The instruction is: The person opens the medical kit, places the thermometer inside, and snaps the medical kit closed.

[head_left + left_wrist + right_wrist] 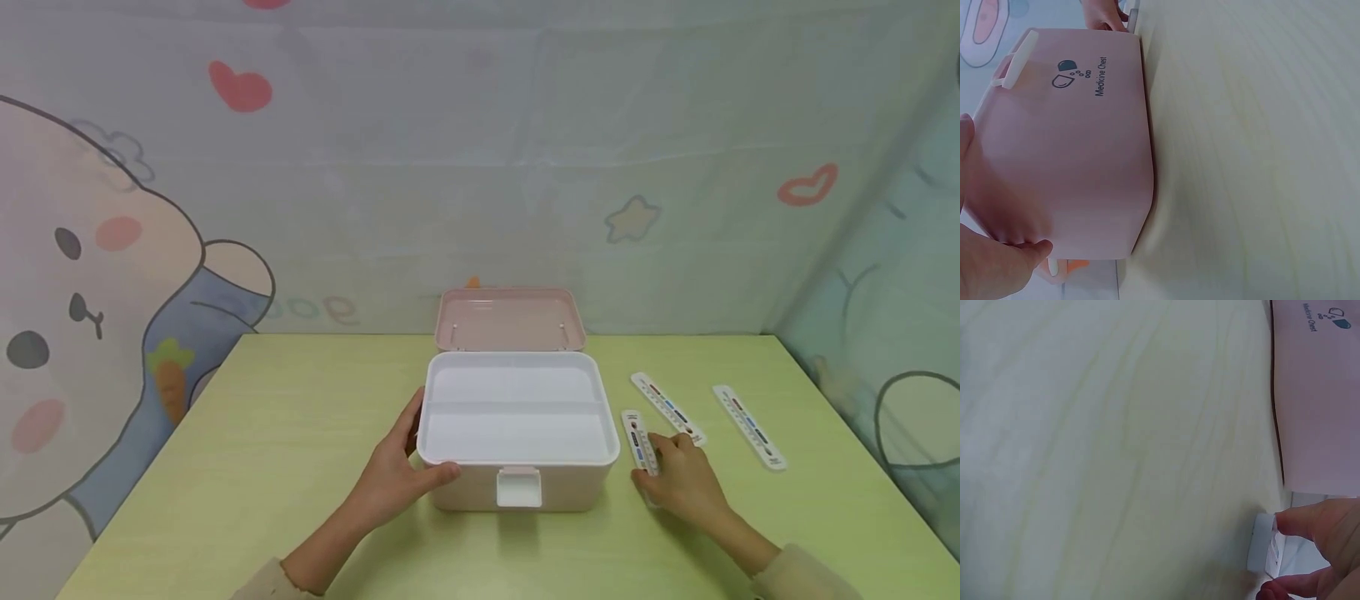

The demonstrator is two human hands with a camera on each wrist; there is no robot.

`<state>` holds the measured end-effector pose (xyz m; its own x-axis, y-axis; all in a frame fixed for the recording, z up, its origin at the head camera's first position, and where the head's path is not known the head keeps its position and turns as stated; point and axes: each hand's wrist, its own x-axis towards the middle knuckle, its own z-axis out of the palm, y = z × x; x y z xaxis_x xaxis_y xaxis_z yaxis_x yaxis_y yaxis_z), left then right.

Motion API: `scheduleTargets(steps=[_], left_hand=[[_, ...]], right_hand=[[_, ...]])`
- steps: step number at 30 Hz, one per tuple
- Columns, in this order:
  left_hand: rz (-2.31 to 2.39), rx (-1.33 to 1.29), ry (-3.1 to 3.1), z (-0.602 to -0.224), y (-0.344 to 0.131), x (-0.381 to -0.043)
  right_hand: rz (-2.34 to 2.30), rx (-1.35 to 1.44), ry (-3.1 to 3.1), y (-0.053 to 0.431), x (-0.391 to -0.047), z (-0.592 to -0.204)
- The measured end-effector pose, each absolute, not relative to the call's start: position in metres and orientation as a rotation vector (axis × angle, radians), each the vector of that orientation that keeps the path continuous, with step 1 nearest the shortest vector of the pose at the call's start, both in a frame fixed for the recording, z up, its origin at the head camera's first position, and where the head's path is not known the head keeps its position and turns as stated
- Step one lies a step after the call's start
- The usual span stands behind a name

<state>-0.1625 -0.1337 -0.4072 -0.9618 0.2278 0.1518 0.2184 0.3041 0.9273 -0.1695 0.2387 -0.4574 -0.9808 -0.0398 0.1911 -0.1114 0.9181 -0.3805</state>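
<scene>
A pink medicine chest (pixel 555 490) with a white two-compartment tray (pixel 517 433) stands in the middle of the table, its lid tipped back. My left hand (pixel 393 475) holds the chest's left side, thumb on the front face and fingers along the side. In the left wrist view the pink wall (pixel 1085 150) carries the words "Medicine Chest". To the right of the chest, my right hand (pixel 681 479) pinches a white thermometer (pixel 635 432) by its long edges, between thumb and fingers. The right wrist view shows this thermometer's end (pixel 1262 542) low against the table.
Two more white thermometers lie to the right: a slanted one (pixel 660 400) just beyond my right hand and another (pixel 750 427) farther right. The open pink lid (pixel 510 321) stands behind the chest, before a patterned cloth backdrop (pixel 420 208).
</scene>
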Motion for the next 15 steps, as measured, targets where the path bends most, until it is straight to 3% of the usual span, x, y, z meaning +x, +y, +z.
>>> scheduleTargets(steps=[15], left_hand=[[1.824, 0.441, 2.479, -0.4062, -0.1346, -0.1621]], right_hand=[[0.677, 0.241, -2.88, 0.245, -0.1709, -0.4569]])
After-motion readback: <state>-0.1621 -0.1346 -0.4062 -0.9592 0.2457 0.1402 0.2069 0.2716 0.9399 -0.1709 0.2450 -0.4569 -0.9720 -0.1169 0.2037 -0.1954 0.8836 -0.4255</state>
